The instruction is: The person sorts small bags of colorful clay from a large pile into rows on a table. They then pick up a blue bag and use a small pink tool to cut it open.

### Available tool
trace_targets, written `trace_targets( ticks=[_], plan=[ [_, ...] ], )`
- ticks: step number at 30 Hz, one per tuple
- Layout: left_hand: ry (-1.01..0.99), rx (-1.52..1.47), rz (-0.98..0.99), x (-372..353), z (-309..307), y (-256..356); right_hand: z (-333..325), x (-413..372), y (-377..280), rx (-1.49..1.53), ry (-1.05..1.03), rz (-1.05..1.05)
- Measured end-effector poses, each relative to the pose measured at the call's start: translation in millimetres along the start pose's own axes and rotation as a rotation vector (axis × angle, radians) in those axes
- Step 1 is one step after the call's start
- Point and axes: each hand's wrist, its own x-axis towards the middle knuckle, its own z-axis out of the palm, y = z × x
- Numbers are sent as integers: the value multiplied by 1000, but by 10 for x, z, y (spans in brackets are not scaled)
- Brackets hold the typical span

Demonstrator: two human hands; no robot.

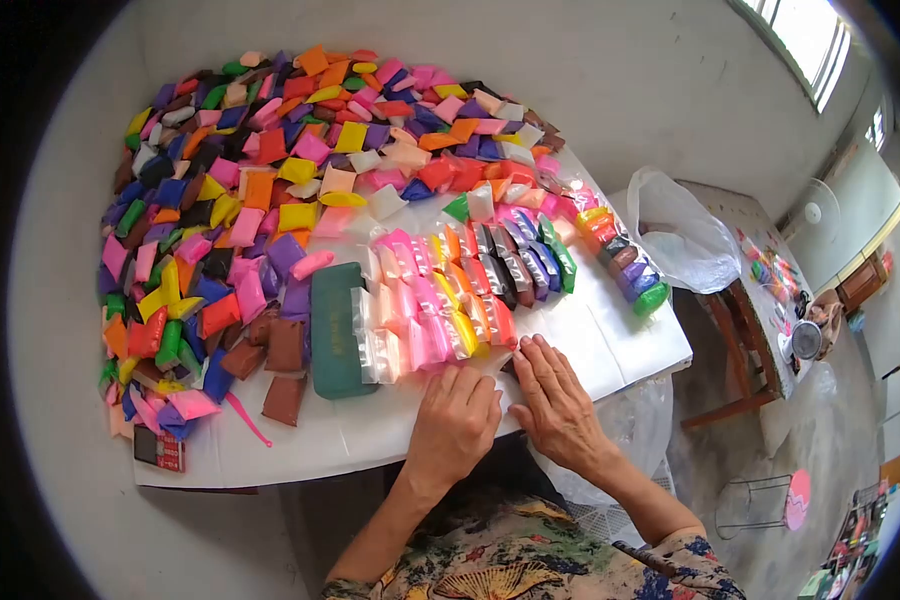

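Rows of small clear-wrapped packets (450,285), ordered by colour from white and pink through yellow, orange and red to black, blue and green, lie on the white tabletop. Against their left end stands a dark green case (338,335). My left hand (457,420) is closed, its fingers curled at the front edge of the nearest row; whatever they pinch is hidden. Beside it my right hand (555,405) lies with its fingers stretched out, just right of the red packet (500,322). A dark packet (511,367) shows partly between the hands, mostly covered.
A big heap of loose coloured packets (270,170) covers the table's back and left. A bagged, multicoloured row (625,258) lies to the right. A clear plastic bag (680,235) hangs beyond the table edge (650,372). A stool (796,500) stands on the floor.
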Motion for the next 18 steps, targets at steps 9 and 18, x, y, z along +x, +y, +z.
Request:
trace_targets(
  ticks=[9,18],
  plan=[
    [-31,32,12,18,-26,14,-54,-33,-115,102,-43,123],
    [-104,-9,12,34,29,276,-249,-211,130,390,158,284]
  ],
)
